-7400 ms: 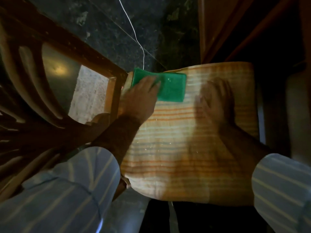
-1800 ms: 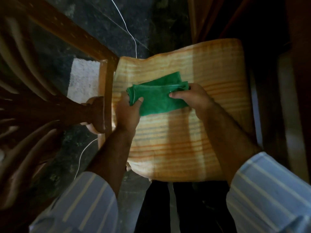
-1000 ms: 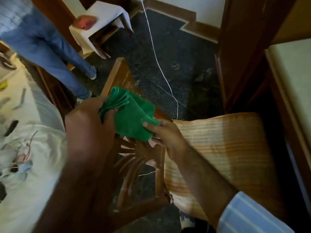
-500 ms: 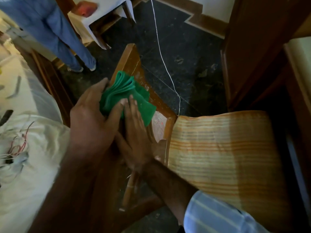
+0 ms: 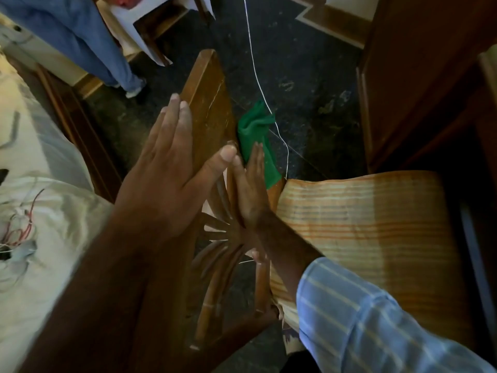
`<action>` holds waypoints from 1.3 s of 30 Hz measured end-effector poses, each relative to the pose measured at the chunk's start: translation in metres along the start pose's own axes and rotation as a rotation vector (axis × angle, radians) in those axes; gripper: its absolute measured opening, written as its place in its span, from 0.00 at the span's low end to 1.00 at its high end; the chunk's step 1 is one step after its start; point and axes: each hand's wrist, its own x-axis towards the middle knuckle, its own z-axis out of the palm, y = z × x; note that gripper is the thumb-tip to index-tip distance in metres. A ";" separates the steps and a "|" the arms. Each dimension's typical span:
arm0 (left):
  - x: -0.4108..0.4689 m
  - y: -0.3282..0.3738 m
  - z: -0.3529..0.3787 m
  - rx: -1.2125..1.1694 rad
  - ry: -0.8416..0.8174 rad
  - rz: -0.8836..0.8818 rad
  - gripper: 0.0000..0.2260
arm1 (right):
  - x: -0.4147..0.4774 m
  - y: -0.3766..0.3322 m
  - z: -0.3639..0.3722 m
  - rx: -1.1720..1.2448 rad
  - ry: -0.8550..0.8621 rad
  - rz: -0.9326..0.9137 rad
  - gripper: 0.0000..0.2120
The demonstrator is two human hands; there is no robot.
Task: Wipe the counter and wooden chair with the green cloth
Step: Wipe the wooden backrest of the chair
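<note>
1. Far left – a bed (image 5: pixel 29 146) with pale bedding; thin red and white wires (image 5: pixel 18 227) lie tangled on it.
2. Top left – a second person's legs in blue trousers (image 5: pixel 80 36) stand on the dark floor (image 5: pixel 309 76), beside a white stool (image 5: pixel 150 30).
3. Left hand (image 5: pixel 172 179) – flat and fully spread, nothing grasped. Its fingers (image 5: pixel 172 114) lie extended along the outer face of the wooden chair (image 5: pixel 207 103) top rail; the thumb reaches across the rail's top edge, its tip close to the right hand's fingertips.
4. The chair's curved back slats fan out below both hands.
5. Right hand (image 5: pixel 250 189) – also flat, fingers straight and together, palm pressing the green cloth (image 5: pixel 255 130) against the rail's inner side. Not clenched; the cloth is pinned under the palm rather than gripped.
6. Cloth – bunched, its upper part sticking out beyond the fingertips, its lower corner hanging toward the seat.
7. A white cord (image 5: pixel 258 76) runs down across the floor, passing just by the cloth.
8. Right – a striped orange cushion (image 5: pixel 363 224) covers the seat; the blue striped sleeve (image 5: pixel 363 319) crosses its near corner.
9. Far right – dark wooden furniture (image 5: pixel 416 76).
</note>
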 end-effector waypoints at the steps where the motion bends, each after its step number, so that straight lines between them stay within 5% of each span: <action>1: 0.002 -0.001 0.000 0.004 0.001 -0.002 0.42 | 0.000 0.005 -0.006 0.030 -0.028 0.095 0.43; 7: -0.001 0.002 0.000 -0.004 0.025 0.018 0.41 | -0.001 -0.002 -0.016 0.114 -0.047 0.227 0.41; 18: -0.003 0.004 -0.001 -0.039 0.027 0.006 0.40 | -0.015 -0.052 0.016 0.133 0.027 -0.281 0.32; 26: -0.003 0.004 -0.001 -0.015 0.015 0.003 0.40 | 0.000 -0.010 -0.012 0.111 0.027 0.072 0.31; 32: -0.004 0.008 -0.002 0.068 0.016 0.026 0.40 | 0.008 -0.025 -0.016 -0.063 0.193 0.091 0.26; 39: -0.001 0.013 0.000 0.326 0.033 0.092 0.42 | 0.012 -0.036 -0.044 -0.230 0.122 0.108 0.24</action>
